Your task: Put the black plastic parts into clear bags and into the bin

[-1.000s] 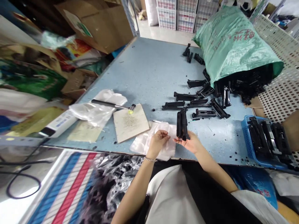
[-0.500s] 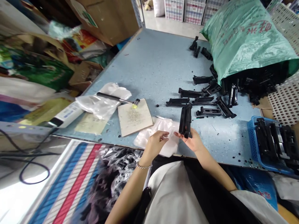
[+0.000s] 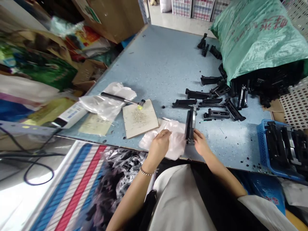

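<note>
We find the left hand [image 3: 158,147] curled down onto a crumpled sheet of white plastic film [image 3: 168,141], its fingers closed on the material. The right hand [image 3: 201,143] is partly open, with its fingers [image 3: 196,134] against the lower end of a black moulded plastic part [image 3: 190,125]. We cannot tell whether they grip the part firmly or only steady it.

The part stands long-side-up just beside the film, near the front edge of the blue worktop [image 3: 156,64]. More black parts [image 3: 214,113] lie loose beyond it, and others spill from the mouth of a green woven sack [image 3: 257,35]. A blue plastic basket [image 3: 263,150] holds further parts at the right. To the left, a mallet with a yellow tip [image 3: 120,99] rests across a pale board [image 3: 139,118].

We judge the main hazard to be the part's position. If the right hand's contact is light, the part could tip and fall over the nearby edge. A snag on the film could drag it sideways. Small black pieces [image 3: 240,165] scattered on the worktop could also catch under the film, or be mistaken for components.
</note>
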Available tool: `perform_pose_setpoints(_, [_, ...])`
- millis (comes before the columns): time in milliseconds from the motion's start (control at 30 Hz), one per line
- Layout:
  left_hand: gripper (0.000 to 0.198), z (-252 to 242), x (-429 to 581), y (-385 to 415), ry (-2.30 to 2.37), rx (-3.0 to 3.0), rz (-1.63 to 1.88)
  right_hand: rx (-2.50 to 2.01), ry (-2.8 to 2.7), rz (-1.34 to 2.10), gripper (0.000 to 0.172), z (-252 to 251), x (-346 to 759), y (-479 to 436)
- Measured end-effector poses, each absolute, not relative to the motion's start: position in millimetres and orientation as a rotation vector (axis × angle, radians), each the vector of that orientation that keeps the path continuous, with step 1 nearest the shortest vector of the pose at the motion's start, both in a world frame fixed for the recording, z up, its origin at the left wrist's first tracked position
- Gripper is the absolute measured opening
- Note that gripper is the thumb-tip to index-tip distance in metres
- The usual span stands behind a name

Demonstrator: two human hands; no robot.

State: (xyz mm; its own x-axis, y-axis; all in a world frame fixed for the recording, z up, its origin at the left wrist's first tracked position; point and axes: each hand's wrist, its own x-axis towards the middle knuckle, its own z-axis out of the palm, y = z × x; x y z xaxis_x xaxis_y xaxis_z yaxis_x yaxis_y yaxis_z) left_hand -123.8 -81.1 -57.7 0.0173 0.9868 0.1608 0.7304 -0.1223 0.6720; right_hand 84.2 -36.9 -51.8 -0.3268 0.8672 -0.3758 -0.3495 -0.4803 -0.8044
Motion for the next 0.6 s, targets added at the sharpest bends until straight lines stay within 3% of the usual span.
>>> perform_pose_setpoints(200, [0.057,-67,-129,-74,1.688,1.92,0.913,-0.697,-0.36,2.828,0.035,-60,131,-78])
perform_pose_setpoints(267, [0.065,-69,-125,-80,1.689,1.987,0.931,-0.681,-0.132,2.947,0.033,-69,131,-81])
perform_pose_setpoints(467, [0.075,-50,-90,-120,1.301,2.258,0.82,-0.961,-0.482,2.574,0.023,-83,97,-62])
perform_pose_setpoints(600, [0.063,-29,-76,-128,1.266,2.185,0.872,-1.179,-1.217,2.021,0.021,-55,80,-68])
